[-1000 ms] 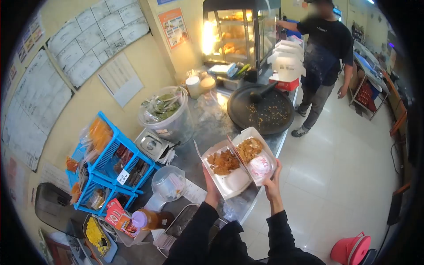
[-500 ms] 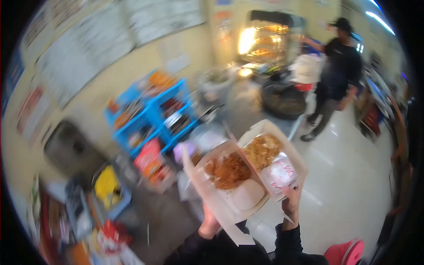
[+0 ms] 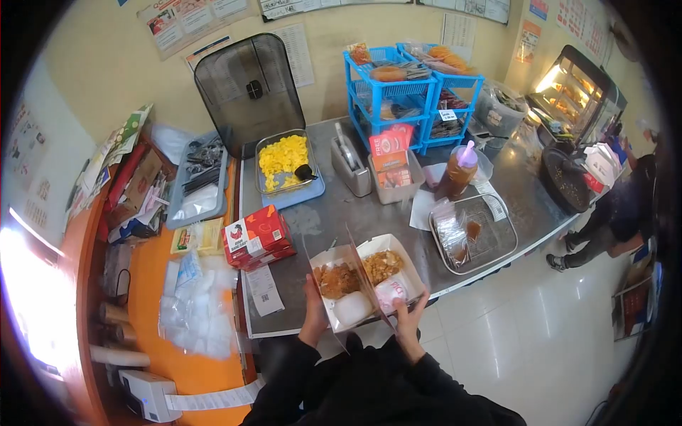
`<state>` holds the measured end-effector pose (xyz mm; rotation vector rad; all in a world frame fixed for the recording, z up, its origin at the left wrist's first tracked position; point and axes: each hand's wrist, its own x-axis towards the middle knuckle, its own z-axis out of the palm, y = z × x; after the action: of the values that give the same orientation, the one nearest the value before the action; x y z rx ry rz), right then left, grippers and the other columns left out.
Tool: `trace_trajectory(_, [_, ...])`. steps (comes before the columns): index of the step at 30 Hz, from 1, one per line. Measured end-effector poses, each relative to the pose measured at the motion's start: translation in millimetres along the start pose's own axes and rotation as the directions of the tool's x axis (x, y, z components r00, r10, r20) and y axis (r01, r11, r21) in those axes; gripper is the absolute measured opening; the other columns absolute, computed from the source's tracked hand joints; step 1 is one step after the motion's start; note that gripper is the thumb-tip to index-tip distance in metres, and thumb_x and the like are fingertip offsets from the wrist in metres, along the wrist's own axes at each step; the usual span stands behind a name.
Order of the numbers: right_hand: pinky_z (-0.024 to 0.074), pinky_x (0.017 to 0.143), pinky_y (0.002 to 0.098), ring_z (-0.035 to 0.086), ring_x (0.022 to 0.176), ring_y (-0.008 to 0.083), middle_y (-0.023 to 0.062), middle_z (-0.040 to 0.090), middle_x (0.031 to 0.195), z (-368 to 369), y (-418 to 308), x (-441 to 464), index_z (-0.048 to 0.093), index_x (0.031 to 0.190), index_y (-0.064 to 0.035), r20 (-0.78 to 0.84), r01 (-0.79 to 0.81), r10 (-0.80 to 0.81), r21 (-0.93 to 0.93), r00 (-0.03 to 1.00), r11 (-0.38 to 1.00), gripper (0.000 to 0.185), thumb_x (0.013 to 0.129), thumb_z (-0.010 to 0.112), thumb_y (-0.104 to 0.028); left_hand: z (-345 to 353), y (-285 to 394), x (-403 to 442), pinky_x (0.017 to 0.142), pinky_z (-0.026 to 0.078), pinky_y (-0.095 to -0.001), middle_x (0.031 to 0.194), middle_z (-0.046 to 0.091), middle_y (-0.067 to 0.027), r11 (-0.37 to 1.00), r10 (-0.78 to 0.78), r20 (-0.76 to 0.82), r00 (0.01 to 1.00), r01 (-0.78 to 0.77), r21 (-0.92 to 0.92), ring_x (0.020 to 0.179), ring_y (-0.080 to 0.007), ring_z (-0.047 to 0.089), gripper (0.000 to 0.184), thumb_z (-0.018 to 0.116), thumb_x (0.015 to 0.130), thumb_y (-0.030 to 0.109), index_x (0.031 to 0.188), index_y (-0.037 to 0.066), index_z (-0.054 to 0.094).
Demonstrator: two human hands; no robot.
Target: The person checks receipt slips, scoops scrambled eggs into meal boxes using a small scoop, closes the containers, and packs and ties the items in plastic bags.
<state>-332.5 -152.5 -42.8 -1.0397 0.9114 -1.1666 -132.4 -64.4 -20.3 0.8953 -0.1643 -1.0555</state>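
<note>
My left hand [image 3: 313,312] grips the outer side of an open paper meal box [image 3: 332,256], which holds a brown fried piece [image 3: 337,280] and a white rounded mound [image 3: 353,309] that looks like rice. Pressed beside it is a second open paper meal box [image 3: 408,260], held at its right side by my right hand [image 3: 410,323]. Inside that one lie golden crispy pieces [image 3: 383,269] and a white wrapped bundle [image 3: 391,292] with red print. The boxes' flaps stand up between and beside them. Both boxes are at the counter's front edge.
A red carton [image 3: 257,238] stands on the grey counter [image 3: 320,202], near a tray of yellow food [image 3: 283,162]. Rightward are a sauce bottle [image 3: 458,170], a metal tray [image 3: 490,245] and blue racks [image 3: 398,89]. A person [image 3: 618,206] stands far right; a receipt printer [image 3: 147,394] sits lower left.
My view has swung left toward the counter. Both boxes have come with my hands to its front edge, near the red carton. The other person now appears at the far right.
</note>
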Motion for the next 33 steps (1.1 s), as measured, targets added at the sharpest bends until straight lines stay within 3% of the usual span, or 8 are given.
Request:
trace_trajectory(3, [0.0347,0.106,0.0363,0.040,0.126,0.0243,0.0136,0.038,0.135,4,5,-4,0.025,0.143,-0.0055,-0.023,0.027,-0.028,-0.032,0.999,0.999,0.075,0.081,0.065,-0.002,-47,-45,37,0.099,0.045,-0.0368,0.123,0.061,-0.0122,1.000,-0.030,-0.098,0.995,0.030,0.008,0.115,-0.0224,0.058,0.067,0.035,0.100,0.062,0.132,0.005,0.048])
trace_trajectory(7, [0.0361,0.106,0.0367,0.042,0.125,0.0254,0.0151,0.042,0.132,-9,12,16,0.026,0.142,-0.0049,-0.045,0.079,-0.088,-0.166,0.995,0.983,0.074,0.081,0.067,-0.005,-5,-35,37,0.092,0.044,-0.0381,0.118,0.062,-0.0193,0.749,0.310,-0.271,0.911,-0.059,0.659,0.110,-0.0281,0.059,0.062,0.033,0.102,0.057,0.119,0.003,0.058])
trace_trajectory(10, [0.0373,0.104,0.0366,0.042,0.125,0.0258,0.0162,0.047,0.127,-2,-4,28,0.027,0.141,-0.0045,-0.013,0.108,-0.123,-0.390,0.992,0.914,0.074,0.082,0.070,-0.009,-10,-24,60,0.089,0.043,-0.0428,0.108,0.063,-0.0210,0.690,-0.028,-0.388,0.921,0.299,0.659,0.104,-0.0341,0.057,0.060,0.034,0.103,0.052,0.100,0.001,0.067])
trace_trajectory(12, [0.0356,0.104,0.0404,0.043,0.125,0.0289,0.0190,0.050,0.124,-2,1,42,0.029,0.140,-0.0033,0.079,0.215,-0.200,-0.414,0.977,0.885,0.075,0.081,0.073,-0.019,-41,-46,84,0.084,0.041,-0.0462,0.098,0.064,-0.0193,-0.105,0.525,0.052,0.850,0.004,0.994,0.099,-0.0353,0.054,0.052,0.041,0.102,0.042,0.087,0.001,0.069])
trace_trajectory(16, [0.0274,0.105,0.0531,0.042,0.123,0.0395,0.0250,0.047,0.131,-6,5,62,0.029,0.144,-0.0051,0.141,0.195,-0.136,-0.762,0.981,0.618,0.093,0.078,0.074,-0.053,-30,-18,86,0.088,0.040,-0.0468,0.114,0.060,-0.0183,0.013,0.615,-0.025,0.788,0.021,1.000,0.106,-0.0353,0.051,0.031,0.056,0.096,0.028,0.095,0.000,0.069])
trace_trajectory(21, [0.0468,0.092,0.0436,0.062,0.101,0.0351,0.0253,0.062,0.108,-52,-60,91,0.058,0.128,-0.0038,0.323,0.165,0.310,-0.881,0.894,0.443,0.059,0.086,0.068,-0.045,-38,-14,86,0.092,0.041,-0.0461,0.120,0.058,-0.0182,0.155,0.632,0.012,0.775,-0.141,0.978,0.112,-0.0336,0.050,0.030,0.056,0.095,0.026,0.099,-0.001,0.069])
trace_trajectory(28, [0.0530,0.077,0.0331,0.070,0.088,0.0209,0.0110,0.072,0.096,-164,-181,306,0.069,0.106,-0.0064,0.083,0.335,-0.394,-0.700,0.916,0.631,0.019,0.093,0.061,-0.017,-37,-1,62,0.090,0.044,-0.0427,0.114,0.063,-0.0171,0.246,0.465,0.000,0.885,-0.129,0.961,0.106,-0.0289,0.055,0.030,0.054,0.096,0.024,0.101,-0.002,0.069])
trace_trajectory(33, [0.0513,0.087,0.0409,0.066,0.105,0.0335,0.0231,0.067,0.112,-247,-104,466,0.064,0.114,0.0013,-0.078,-0.070,-0.011,-0.943,0.997,0.324,0.048,0.082,0.074,-0.034,-33,13,52,0.088,0.046,-0.0402,0.110,0.066,-0.0163,0.312,0.391,-0.021,0.920,-0.111,0.943,0.102,-0.0256,0.059,0.031,0.053,0.097,0.023,0.103,-0.003,0.069])
